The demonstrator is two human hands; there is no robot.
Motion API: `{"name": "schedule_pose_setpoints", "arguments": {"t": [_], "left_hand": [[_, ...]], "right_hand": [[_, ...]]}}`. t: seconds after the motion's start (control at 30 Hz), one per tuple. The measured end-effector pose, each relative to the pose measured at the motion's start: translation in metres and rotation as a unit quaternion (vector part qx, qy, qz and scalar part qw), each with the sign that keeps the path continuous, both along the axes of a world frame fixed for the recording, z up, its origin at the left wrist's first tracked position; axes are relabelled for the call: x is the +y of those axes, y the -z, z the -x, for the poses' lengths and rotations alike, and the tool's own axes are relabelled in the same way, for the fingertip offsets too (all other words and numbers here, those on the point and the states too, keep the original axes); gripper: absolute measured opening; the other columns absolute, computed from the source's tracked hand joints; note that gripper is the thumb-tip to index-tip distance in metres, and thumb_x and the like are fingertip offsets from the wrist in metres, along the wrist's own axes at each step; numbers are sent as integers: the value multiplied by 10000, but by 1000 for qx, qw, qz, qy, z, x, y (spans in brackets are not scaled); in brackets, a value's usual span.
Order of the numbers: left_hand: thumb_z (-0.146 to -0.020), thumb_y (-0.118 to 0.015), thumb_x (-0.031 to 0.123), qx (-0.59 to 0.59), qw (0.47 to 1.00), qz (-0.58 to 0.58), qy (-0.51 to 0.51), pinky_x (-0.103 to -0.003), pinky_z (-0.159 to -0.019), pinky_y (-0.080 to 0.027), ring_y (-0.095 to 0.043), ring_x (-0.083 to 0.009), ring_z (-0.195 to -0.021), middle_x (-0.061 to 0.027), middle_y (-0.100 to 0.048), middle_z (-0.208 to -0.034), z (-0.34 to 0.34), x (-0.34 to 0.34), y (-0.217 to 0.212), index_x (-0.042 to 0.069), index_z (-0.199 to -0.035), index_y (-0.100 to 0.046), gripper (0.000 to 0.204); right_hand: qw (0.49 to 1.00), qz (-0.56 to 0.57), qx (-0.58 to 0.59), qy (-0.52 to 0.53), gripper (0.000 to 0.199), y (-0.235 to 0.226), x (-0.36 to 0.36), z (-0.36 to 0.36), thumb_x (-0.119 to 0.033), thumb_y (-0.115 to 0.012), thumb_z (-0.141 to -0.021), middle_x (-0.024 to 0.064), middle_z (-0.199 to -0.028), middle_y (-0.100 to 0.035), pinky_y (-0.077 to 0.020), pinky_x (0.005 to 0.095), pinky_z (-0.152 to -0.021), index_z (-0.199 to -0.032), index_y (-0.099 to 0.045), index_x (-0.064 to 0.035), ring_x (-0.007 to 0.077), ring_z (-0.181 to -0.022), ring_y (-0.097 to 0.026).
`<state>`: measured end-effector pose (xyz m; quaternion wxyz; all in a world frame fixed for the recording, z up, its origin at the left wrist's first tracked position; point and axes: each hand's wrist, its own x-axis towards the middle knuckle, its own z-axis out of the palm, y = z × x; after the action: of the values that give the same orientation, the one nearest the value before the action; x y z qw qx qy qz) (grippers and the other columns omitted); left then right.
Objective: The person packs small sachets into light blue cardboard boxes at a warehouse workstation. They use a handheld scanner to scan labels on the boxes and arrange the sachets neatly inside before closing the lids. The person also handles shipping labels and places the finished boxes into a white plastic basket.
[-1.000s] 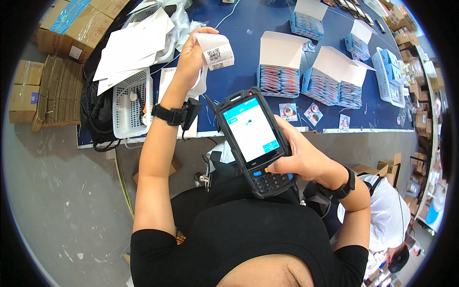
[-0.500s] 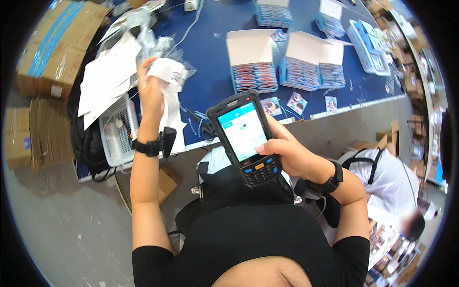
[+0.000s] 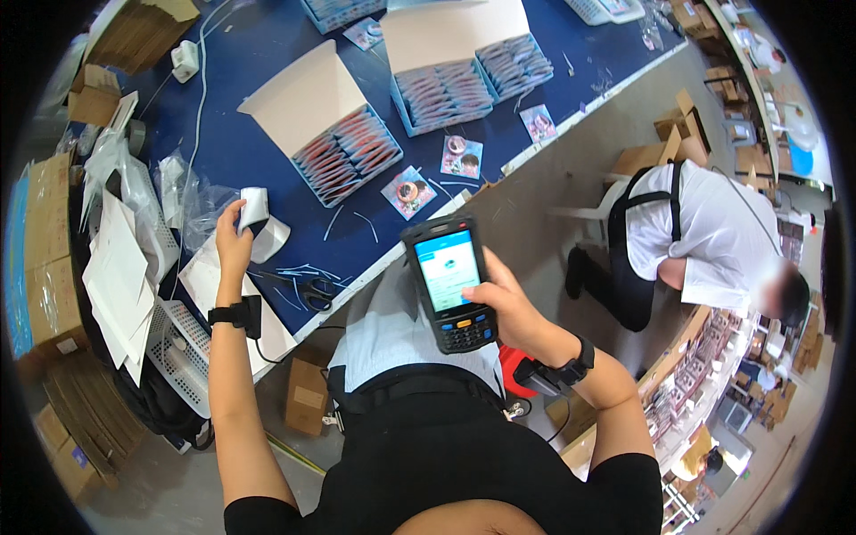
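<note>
My right hand (image 3: 510, 308) is wrapped round a black handheld barcode terminal (image 3: 448, 272), its lit screen facing up. The thumb lies on the lower part of that screen. Over the blue table (image 3: 232, 116), my left hand (image 3: 234, 248) pinches a curled white paper label (image 3: 255, 206). Crumpled clear plastic bags (image 3: 198, 203) lie just beyond that hand, and white paper (image 3: 212, 269) is under it. Black-handled scissors (image 3: 318, 294) rest near the table edge among thin plastic strips.
Open boxes (image 3: 348, 156) of wrapped packets stand on the table, with small picture cards (image 3: 409, 192) before them. At left are a white basket (image 3: 178, 357), loose white sheets (image 3: 116, 285) and cartons (image 3: 49, 267). A person in white (image 3: 691, 214) bends over at right.
The view has turned, so the table and boxes sit at a slant. The label in my left hand has swung round and its printed side no longer shows. My right hand still holds the terminal.
</note>
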<state>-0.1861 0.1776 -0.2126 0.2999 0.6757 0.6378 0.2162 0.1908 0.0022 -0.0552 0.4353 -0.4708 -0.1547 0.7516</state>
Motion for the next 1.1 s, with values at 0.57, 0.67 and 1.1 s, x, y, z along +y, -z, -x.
{"name": "schedule_pose_setpoints", "arguments": {"t": [0.57, 0.67, 1.1], "left_hand": [[-637, -453, -39, 16, 999, -37, -32, -444, -1058, -232, -315, -260, -1276, -97, -356, -1338, -37, -54, -80, 98, -1296, -376, 677], [-695, -448, -54, -20, 998, -44, -37, -409, -1030, -283, -357, -248, -1247, -110, -376, -1317, -67, -70, -82, 73, -1226, -436, 547], [-751, -476, -76, -75, 991, 35, -100, -297, -892, -404, -485, -214, -1054, -133, -463, -1177, -142, -111, -59, -4, -1073, -506, 332]], "right_hand": [[992, 17, -10, 123, 606, 12, -11, -42, -93, -496, -708, 189, -1181, -520, -457, 406, -914, -1281, -323, -2, 290, -1052, -567], [989, 47, -7, 143, 599, 43, -7, -54, -94, -495, -712, 215, -1173, -514, -471, 459, -892, -1273, -317, 12, 335, -1032, -573], [985, 107, -42, 128, 562, 112, 43, -124, -135, -516, -722, 181, -1133, -546, -468, 398, -877, -1247, -368, 0, 301, -999, -583]]}}
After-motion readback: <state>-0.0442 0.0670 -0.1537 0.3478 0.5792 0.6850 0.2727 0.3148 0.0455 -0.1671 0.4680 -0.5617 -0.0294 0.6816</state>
